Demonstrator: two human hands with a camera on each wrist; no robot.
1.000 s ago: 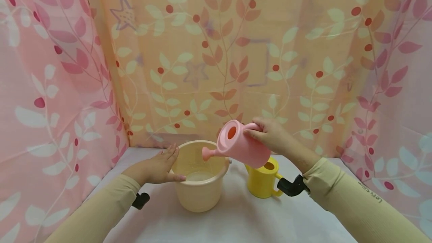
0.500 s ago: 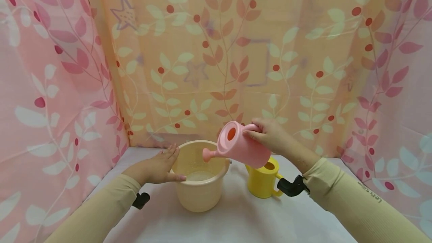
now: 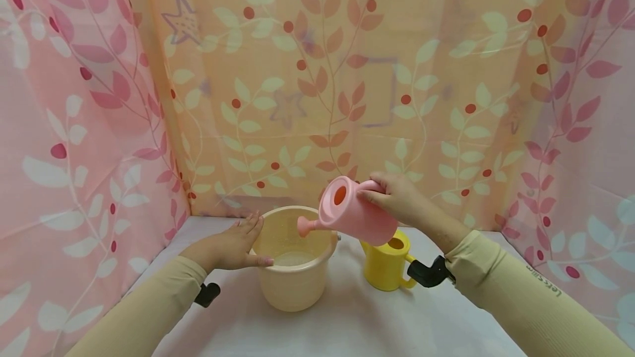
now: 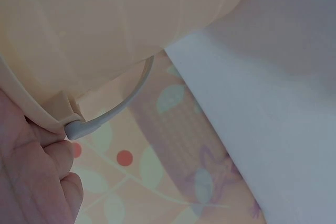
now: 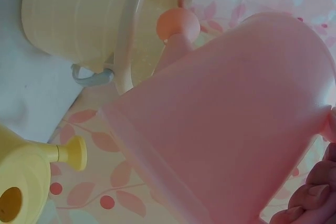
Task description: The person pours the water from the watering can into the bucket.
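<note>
My right hand (image 3: 394,196) grips the handle of a pink watering can (image 3: 359,216), its fingers curled round the handle in the right wrist view. The can tilts left, and its orange-pink sprinkler head (image 3: 306,227) points over the mouth of a cream bucket (image 3: 294,290). My left hand (image 3: 233,244) rests on the bucket's left rim, fingers stretched toward the back and thumb on the near edge. Small specks dot the bucket's inner wall, and its bottom looks pale. A grey bucket handle (image 4: 123,103) hangs at the rim near the left fingers.
A yellow watering can (image 3: 386,268) stands on the white table (image 3: 357,329), right of the bucket and partly below the pink can. Black wrist mounts (image 3: 428,272) are on both arms. Leaf-patterned curtains (image 3: 317,70) enclose the back and sides.
</note>
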